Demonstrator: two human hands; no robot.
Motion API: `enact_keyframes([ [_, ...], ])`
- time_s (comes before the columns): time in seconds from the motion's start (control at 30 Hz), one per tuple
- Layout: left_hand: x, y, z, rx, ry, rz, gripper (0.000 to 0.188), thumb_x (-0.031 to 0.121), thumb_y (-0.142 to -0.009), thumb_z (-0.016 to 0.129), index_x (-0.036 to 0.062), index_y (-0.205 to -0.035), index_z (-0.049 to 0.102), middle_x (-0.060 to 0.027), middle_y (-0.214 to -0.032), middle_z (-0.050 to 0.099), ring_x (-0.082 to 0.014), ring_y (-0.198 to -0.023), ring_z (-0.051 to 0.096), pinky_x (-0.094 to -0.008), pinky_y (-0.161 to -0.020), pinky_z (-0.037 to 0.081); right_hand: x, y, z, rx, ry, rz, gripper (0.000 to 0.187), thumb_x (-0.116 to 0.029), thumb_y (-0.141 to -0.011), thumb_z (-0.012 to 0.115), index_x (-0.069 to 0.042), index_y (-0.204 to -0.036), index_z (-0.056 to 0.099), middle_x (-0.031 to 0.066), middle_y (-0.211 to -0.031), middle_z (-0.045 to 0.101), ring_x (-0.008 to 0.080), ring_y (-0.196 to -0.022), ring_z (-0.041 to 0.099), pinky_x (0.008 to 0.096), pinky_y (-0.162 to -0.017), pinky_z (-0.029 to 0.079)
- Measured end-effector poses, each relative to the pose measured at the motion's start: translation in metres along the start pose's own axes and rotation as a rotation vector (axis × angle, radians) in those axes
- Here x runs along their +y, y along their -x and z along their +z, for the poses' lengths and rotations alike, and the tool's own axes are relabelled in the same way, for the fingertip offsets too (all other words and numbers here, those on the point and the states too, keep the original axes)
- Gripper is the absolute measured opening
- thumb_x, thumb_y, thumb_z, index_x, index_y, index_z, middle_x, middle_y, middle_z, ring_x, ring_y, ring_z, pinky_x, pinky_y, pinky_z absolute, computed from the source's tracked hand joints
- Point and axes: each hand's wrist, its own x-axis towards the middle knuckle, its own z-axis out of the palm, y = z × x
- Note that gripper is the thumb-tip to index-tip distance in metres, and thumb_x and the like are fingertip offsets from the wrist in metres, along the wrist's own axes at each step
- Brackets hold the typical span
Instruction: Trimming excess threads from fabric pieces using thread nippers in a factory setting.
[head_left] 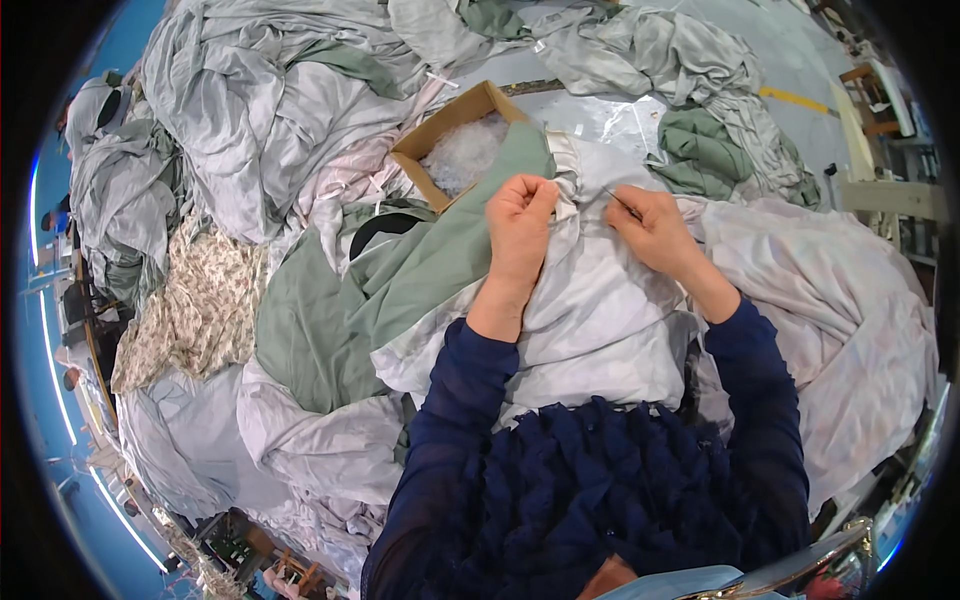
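My left hand (520, 225) is closed, its thumb and fingers pinching the gathered white edge of a green and white cloth (615, 290) draped in front of me. To its right, my right hand (655, 230) is closed around a small thin dark tool (625, 206), whose pointed tip shows near the fingertips. Most of that tool is hidden in the fingers, so its exact kind does not show. The cloth's green part (440, 260) spreads to the left of my left hand, while its white part hangs below both hands toward my lap.
Just beyond the cloth stands an open cardboard box (408, 160) holding clear, wispy material. Heaps of grey-white fabric (240, 100) lie at the far left, with a floral cloth (200, 300) nearer. Pale pinkish fabric (820, 300) is piled on the right, below a green bundle (702, 152).
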Motion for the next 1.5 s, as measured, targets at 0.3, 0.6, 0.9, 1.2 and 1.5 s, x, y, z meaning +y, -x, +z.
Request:
enact_keyframes([
  [0.3,0.008,-0.001,-0.007,-0.016,0.068,-0.004,0.009,0.009,-0.092,0.063,0.0013,-0.087,0.062,0.005,-0.078,0.059,-0.002,-0.069,0.048,-0.0181,-0.063,0.04,-0.01,0.025,-0.028,0.261,-0.086,0.011,0.009,-0.006,-0.086,0.065,0.001,-0.085,0.059,0.0006,-0.059,0.048,0.0076,-0.056,0.041,0.0271,-0.052,0.036],
  [0.6,0.012,0.007,0.008,-0.083,-0.001,0.075,0.009,0.008,-0.091,0.064,0.0015,-0.085,0.061,0.0056,-0.077,0.057,-0.0012,-0.068,0.046,-0.0172,-0.061,0.038,-0.052,0.0,-0.003,-0.02,0.07,-0.032,0.011,-0.009,-0.083,0.069,0.0,-0.085,0.064,0.0071,-0.062,0.056,0.0149,-0.054,0.048,0.0287,-0.054,0.04],
  [0.9,0.005,0.005,0.006,-0.141,0.059,-0.031,0.009,0.008,-0.092,0.063,0.0025,-0.085,0.061,0.0058,-0.075,0.057,-0.001,-0.066,0.046,-0.0169,-0.06,0.039,-0.04,-0.008,0.004,-0.012,-0.512,-0.214,0.01,-0.008,-0.092,0.059,-0.001,-0.085,0.06,-0.0001,-0.067,0.053,0.0074,-0.06,0.046,0.0234,-0.054,0.037],
  [1.2,0.001,0.004,-0.009,-0.134,0.168,-0.111,0.006,0.008,-0.093,0.062,0.0039,-0.088,0.061,0.0033,-0.08,0.061,-0.0029,-0.068,0.052,-0.019,-0.063,0.043,-0.024,0.006,-0.006,-0.24,-0.538,0.162,0.012,-0.013,-0.094,0.057,-0.003,-0.086,0.058,-0.0054,-0.067,0.051,0.0005,-0.056,0.041,0.0187,-0.05,0.032],
  [1.5,0.01,0.002,-0.004,-0.139,0.121,-0.074,0.007,0.007,-0.092,0.062,0.0029,-0.087,0.06,0.0054,-0.078,0.058,-0.0013,-0.069,0.047,-0.0173,-0.062,0.039,-0.03,0.002,-0.009,-0.2,-0.344,0.125,0.009,-0.009,-0.089,0.064,0.0,-0.086,0.062,-0.0059,-0.066,0.05,0.0024,-0.059,0.039,0.0203,-0.054,0.033],
])
